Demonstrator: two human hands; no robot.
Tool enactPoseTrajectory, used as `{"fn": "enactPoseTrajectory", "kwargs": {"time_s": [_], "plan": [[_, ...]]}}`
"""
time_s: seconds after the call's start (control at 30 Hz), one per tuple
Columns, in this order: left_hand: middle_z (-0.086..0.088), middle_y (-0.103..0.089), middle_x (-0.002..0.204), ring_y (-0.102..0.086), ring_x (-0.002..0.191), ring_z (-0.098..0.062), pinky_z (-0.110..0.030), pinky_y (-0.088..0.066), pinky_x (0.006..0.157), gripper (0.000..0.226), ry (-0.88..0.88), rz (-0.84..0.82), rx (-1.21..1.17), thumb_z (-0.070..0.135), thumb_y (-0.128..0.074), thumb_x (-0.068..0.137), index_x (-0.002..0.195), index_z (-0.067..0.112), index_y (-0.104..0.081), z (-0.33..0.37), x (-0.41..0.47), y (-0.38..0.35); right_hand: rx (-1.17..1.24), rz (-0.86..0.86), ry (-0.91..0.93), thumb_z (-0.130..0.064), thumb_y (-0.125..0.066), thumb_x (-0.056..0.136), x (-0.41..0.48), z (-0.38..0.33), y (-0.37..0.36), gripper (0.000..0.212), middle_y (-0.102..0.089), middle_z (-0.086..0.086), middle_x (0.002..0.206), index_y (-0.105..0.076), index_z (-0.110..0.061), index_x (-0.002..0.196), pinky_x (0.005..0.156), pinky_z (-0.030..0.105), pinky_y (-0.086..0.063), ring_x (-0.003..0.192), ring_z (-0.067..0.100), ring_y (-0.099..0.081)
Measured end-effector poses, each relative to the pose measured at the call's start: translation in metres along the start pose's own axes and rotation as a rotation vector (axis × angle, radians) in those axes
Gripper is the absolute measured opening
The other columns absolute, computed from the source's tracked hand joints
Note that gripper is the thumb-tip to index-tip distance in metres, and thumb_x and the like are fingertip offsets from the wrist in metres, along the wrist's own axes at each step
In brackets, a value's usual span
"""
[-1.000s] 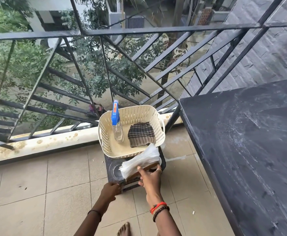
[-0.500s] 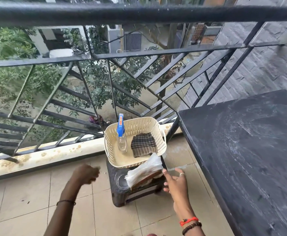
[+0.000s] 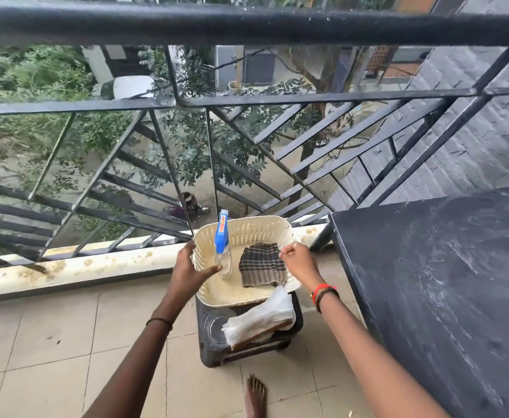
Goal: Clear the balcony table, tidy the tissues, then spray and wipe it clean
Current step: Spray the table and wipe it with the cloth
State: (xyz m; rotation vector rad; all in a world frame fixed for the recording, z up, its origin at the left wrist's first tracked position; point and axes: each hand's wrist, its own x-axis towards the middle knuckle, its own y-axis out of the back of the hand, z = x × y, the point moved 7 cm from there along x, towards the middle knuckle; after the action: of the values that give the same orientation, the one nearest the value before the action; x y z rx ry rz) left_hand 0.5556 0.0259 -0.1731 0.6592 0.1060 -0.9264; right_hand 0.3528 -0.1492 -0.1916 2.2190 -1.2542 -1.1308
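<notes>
I judge clearing done and spraying next: my left hand (image 3: 187, 270) grips the left wall of the basket (image 3: 247, 227) on the stool (image 3: 214, 351), my right hand (image 3: 297, 260) pinches its right rim, and the spray bottle (image 3: 222, 239) inside must come out upright.

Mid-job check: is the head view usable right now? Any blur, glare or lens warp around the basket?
Head view: even, soft daylight, no glare, only faint shadows. Head view: basket, spray bottle, cloth, left hand and right hand read sharp. Head view: wide-angle stretch toward the edges; the near top railing looks soft.
</notes>
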Motion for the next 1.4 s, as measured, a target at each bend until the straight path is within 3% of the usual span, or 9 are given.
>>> {"fn": "enactPoseTrajectory", "kwargs": {"time_s": [0.17,0.37,0.5,0.57,0.77,0.9,1.03,1.17,1.4], "plan": [[-0.008,-0.036,0.148,-0.034,0.133,-0.01,-0.026,-0.03,0.107,0.104,-0.036,-0.031,-0.083,0.022,-0.086,0.064,0.147,0.011,-0.024,-0.006,0.021,-0.021,-0.252,-0.161,0.108,-0.006,-0.051,0.089,0.051,-0.009,-0.038,0.013,-0.066,0.013,0.105,-0.061,-0.007,0.098,0.081,0.029,-0.048,0.098,0.028,-0.061],[0.001,-0.033,0.149,-0.037,0.135,-0.013,-0.036,-0.033,0.113,0.116,-0.193,-0.006,-0.065,0.061,-0.081,0.056,0.147,0.014,-0.025,0.002,0.041,-0.036,-0.588,-0.338,0.349,0.006,-0.047,0.087,0.087,-0.016,-0.074,0.024,-0.06,0.021,0.114,-0.061,0.003,0.106,0.09,0.036,-0.046,0.11,0.034,-0.056],[0.005,-0.041,0.14,-0.04,0.126,-0.005,-0.013,-0.031,0.105,0.098,-0.239,0.082,-0.098,0.034,-0.084,0.063,0.143,0.01,-0.033,0.01,0.047,-0.045,-0.775,-0.424,0.425,-0.003,-0.053,0.09,0.101,-0.004,-0.094,0.033,-0.044,0.021,0.131,-0.053,0.004,0.122,0.103,0.035,-0.036,0.125,0.034,-0.042],[0.001,-0.049,0.137,-0.047,0.124,-0.012,-0.023,-0.036,0.106,0.089,-0.24,0.114,-0.133,0.026,-0.086,0.065,0.14,0.013,-0.039,0.008,0.052,-0.047,-0.826,-0.433,0.445,-0.005,-0.053,0.089,0.107,0.003,-0.101,0.041,-0.037,0.021,0.137,-0.047,0.003,0.129,0.108,0.036,-0.031,0.131,0.034,-0.034],[0.03,-0.056,0.115,-0.054,0.109,0.005,-0.006,-0.039,0.089,0.053,-0.266,0.15,-0.156,0.041,-0.071,0.077,0.124,0.024,-0.053,0.017,0.057,-0.043,-0.946,-0.472,0.481,-0.023,-0.066,0.086,0.12,0.015,-0.115,0.07,-0.026,0.022,0.148,-0.03,0.002,0.141,0.112,0.037,-0.026,0.137,0.035,-0.022],[0.022,-0.06,0.11,-0.06,0.103,-0.004,-0.011,-0.045,0.085,0.046,-0.289,0.166,-0.152,0.041,-0.067,0.081,0.118,0.016,-0.056,0.022,0.06,-0.043,-0.979,-0.463,0.498,-0.024,-0.072,0.08,0.13,0.017,-0.122,0.065,-0.035,0.021,0.139,-0.04,-0.001,0.132,0.108,0.039,-0.035,0.131,0.035,-0.032],[0.037,-0.056,0.102,-0.055,0.094,0.013,0.0,-0.039,0.078,0.034,-0.303,0.192,-0.084,0.008,-0.073,0.08,0.11,0.008,-0.057,0.021,0.063,-0.048,-1.049,-0.42,0.536,-0.026,-0.076,0.074,0.138,0.017,-0.128,0.066,-0.042,0.019,0.133,-0.046,-0.003,0.127,0.104,0.042,-0.039,0.125,0.034,-0.037],[0.025,-0.055,0.092,-0.053,0.087,0.023,0.003,-0.038,0.072,0.034,-0.288,0.224,-0.121,0.004,-0.07,0.083,0.111,0.009,-0.053,0.016,0.061,-0.051,-1.095,-0.362,0.534,-0.033,-0.078,0.07,0.145,0.016,-0.128,0.069,-0.041,0.017,0.134,-0.05,-0.006,0.127,0.105,0.043,-0.035,0.126,0.034,-0.037],[0.004,-0.061,0.099,-0.058,0.089,0.01,-0.003,-0.043,0.074,0.029,-0.223,0.193,-0.212,0.006,-0.064,0.087,0.114,0.011,-0.053,0.011,0.061,-0.048,-0.975,-0.418,0.435,-0.025,-0.077,0.075,0.141,0.022,-0.126,0.058,-0.059,0.009,0.12,-0.045,-0.009,0.12,0.096,0.044,-0.039,0.118,0.028,-0.051]]}}
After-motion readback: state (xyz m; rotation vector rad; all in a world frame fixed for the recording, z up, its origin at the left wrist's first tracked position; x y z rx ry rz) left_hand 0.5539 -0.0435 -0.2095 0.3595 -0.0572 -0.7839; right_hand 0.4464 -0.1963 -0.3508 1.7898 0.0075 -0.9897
